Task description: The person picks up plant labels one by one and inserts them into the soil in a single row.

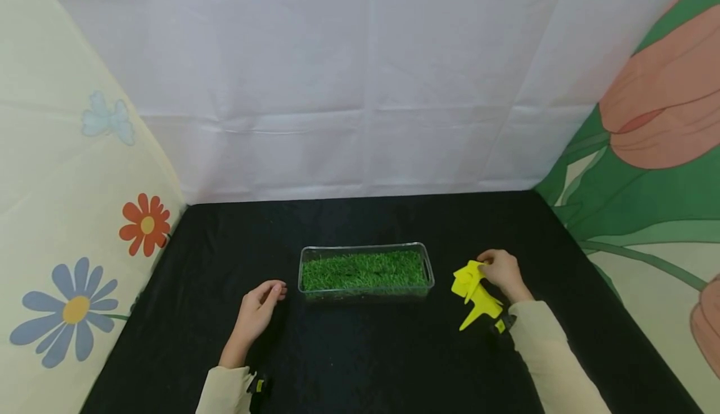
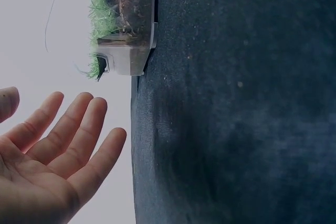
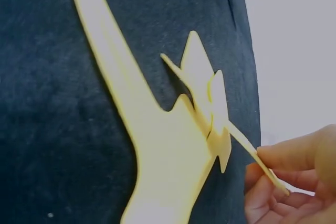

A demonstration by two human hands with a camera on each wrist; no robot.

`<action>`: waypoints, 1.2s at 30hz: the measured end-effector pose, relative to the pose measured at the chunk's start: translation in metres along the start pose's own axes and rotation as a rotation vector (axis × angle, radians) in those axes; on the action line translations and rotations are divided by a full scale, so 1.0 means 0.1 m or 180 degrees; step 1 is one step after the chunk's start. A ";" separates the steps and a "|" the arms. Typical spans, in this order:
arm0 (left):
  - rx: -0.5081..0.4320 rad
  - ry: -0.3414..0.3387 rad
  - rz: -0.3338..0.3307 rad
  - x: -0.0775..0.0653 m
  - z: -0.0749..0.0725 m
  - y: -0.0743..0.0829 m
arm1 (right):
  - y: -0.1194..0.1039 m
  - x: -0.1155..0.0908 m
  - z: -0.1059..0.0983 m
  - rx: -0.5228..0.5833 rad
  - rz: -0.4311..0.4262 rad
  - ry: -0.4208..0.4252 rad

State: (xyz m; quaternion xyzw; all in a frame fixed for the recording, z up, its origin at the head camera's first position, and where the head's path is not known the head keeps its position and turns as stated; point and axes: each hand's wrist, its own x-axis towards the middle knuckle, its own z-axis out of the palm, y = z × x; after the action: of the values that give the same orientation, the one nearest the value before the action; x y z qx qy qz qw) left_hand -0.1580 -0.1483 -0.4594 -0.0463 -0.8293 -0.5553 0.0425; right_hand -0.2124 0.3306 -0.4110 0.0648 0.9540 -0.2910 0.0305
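Observation:
On the right of the head view, my right hand [image 1: 502,271] pinches one yellow plant label [image 1: 475,267] between thumb and fingers. Below it, more yellow plant labels [image 1: 485,304] lie in a loose pile on the black cloth. Up close in the right wrist view, the thumb and fingers [image 3: 286,153] grip the label's thin end, while a larger label [image 3: 168,166] fills the foreground. Fingers apart and relaxed, my left hand [image 1: 257,311] holds nothing, left of a clear plastic tray [image 1: 360,291] of green grass [image 1: 365,269].
Black cloth [image 1: 360,351] covers the table. A white cloth backdrop [image 1: 360,89] rises behind it, with flower-printed cloths [image 1: 73,170] at both sides. In the left wrist view, brown soil [image 2: 131,1] shows through the tray's clear wall.

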 end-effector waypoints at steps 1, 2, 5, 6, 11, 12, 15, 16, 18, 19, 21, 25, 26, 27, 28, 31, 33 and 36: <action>0.0004 0.0001 -0.0003 0.00 0.00 0.00 | 0.00 0.00 0.00 0.0063 0.0044 0.0000; 0.0007 0.0001 -0.0008 0.00 0.00 0.00 | 0.00 0.00 -0.01 0.0118 0.0077 -0.0002; 0.0010 0.0004 -0.0012 0.00 0.00 0.00 | -0.01 -0.01 -0.03 0.0231 0.0158 -0.0002; 0.0009 0.0007 -0.0007 0.00 0.00 -0.01 | -0.02 -0.01 -0.03 0.0261 0.0177 -0.0002; -0.0004 0.0016 0.0017 -0.01 -0.01 -0.01 | -0.06 -0.03 -0.06 0.0348 0.0165 -0.0002; -0.0009 0.0013 0.0012 -0.01 -0.01 -0.01 | -0.07 -0.03 -0.06 0.0359 0.0153 0.0006; -0.0018 0.0007 -0.0028 -0.02 -0.01 -0.01 | -0.09 -0.04 -0.07 0.0383 0.0122 0.0034; -0.0014 0.0004 -0.0037 -0.02 -0.01 -0.01 | -0.09 -0.05 -0.07 0.0395 0.0113 0.0048; -0.0003 0.0004 -0.0043 -0.02 -0.02 -0.01 | -0.10 -0.05 -0.07 0.0424 0.0094 0.0073; 0.0006 0.0006 -0.0045 -0.02 -0.02 -0.01 | -0.11 -0.05 -0.08 0.0440 0.0090 0.0076; 0.0019 0.0010 -0.0035 -0.02 -0.02 -0.01 | -0.12 -0.06 -0.08 0.0469 0.0075 0.0087; 0.0017 -0.0003 -0.0024 -0.01 -0.02 -0.01 | -0.13 -0.06 -0.09 0.0451 0.0063 0.0114; 0.0014 -0.0007 -0.0023 -0.01 -0.02 -0.01 | -0.14 -0.06 -0.09 0.0430 0.0057 0.0128; 0.0011 -0.0012 -0.0025 -0.01 -0.02 -0.01 | -0.14 -0.06 -0.09 0.0406 0.0051 0.0143; 0.0010 -0.0009 -0.0023 -0.01 -0.02 -0.01 | -0.15 -0.06 -0.10 0.0379 0.0046 0.0158; 0.0009 0.0005 0.0006 -0.01 -0.02 -0.01 | -0.18 -0.06 -0.11 0.0317 0.0032 0.0198; 0.0021 0.0019 0.0046 -0.01 -0.02 -0.01 | -0.21 -0.06 -0.12 0.0308 0.0026 0.0219; 0.0032 0.0023 0.0058 0.00 -0.02 -0.01 | -0.24 -0.06 -0.14 0.0336 -0.0005 0.0227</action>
State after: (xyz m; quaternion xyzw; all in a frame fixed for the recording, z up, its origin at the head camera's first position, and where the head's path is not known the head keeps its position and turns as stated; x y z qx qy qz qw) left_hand -0.1580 -0.1504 -0.4601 -0.0517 -0.8314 -0.5509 0.0508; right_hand -0.2103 0.3176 -0.3855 0.0760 0.9379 -0.3385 -0.0072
